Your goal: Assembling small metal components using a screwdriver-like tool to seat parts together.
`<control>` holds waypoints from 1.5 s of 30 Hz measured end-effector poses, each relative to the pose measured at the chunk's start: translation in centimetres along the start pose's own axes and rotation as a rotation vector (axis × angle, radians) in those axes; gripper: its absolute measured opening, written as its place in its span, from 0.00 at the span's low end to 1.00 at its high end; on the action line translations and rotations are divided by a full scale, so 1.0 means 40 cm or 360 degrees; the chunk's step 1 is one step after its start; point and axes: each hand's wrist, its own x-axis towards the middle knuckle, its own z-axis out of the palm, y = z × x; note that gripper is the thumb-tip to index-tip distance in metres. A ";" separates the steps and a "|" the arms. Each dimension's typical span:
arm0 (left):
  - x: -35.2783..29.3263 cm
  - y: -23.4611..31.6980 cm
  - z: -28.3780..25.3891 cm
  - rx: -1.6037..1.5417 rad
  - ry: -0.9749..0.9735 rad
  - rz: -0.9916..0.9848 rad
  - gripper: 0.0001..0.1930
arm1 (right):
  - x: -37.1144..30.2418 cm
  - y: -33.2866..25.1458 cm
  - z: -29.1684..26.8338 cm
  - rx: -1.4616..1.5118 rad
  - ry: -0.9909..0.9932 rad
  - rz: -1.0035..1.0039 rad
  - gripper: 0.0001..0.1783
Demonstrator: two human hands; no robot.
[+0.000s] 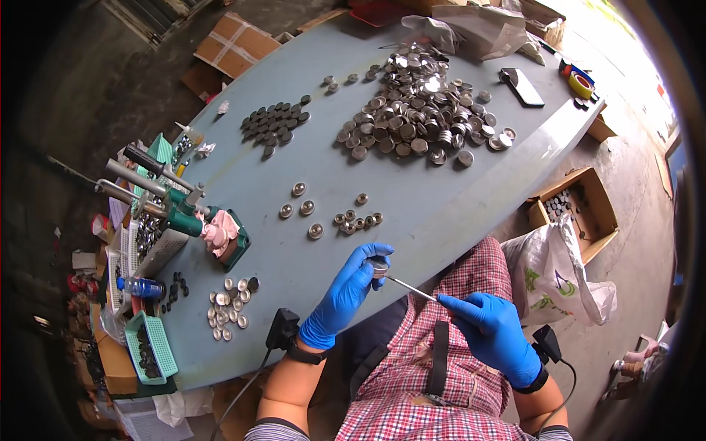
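Observation:
My blue-gloved left hand point(344, 292) pinches a small round metal cap point(379, 266) near the table's front edge. In my right hand point(494, 332), also gloved in blue, is a tool with a thin metal shaft point(412, 287); my fingers hide its handle. The shaft points left, its tip at the cap's edge, though contact is too small to make out. Beyond my left hand lie a cluster of small round metal parts point(359, 223) and several similar loose ones point(307, 207). Silvery caps point(229, 307) are grouped at the left.
A large heap of metal discs point(419, 110) covers the far table, with darker discs point(276, 125) beside it. A green hand press point(184, 217) stands at left near a green basket point(151, 347). An open cardboard box point(603, 220) and white plastic bag point(555, 275) are at right.

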 end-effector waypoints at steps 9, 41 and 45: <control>-0.007 -0.050 0.011 0.0117 0.0153 0.0161 0.19 | -0.014 -0.023 0.080 0.0262 0.0095 0.0193 0.24; 0.017 -0.092 -0.028 -0.0307 0.0727 0.0209 0.24 | 0.031 0.005 0.171 0.0650 0.0029 0.0418 0.22; 0.013 -0.091 -0.039 -0.0075 0.0736 0.0158 0.23 | 0.048 0.004 0.127 0.0060 -0.0051 0.0075 0.22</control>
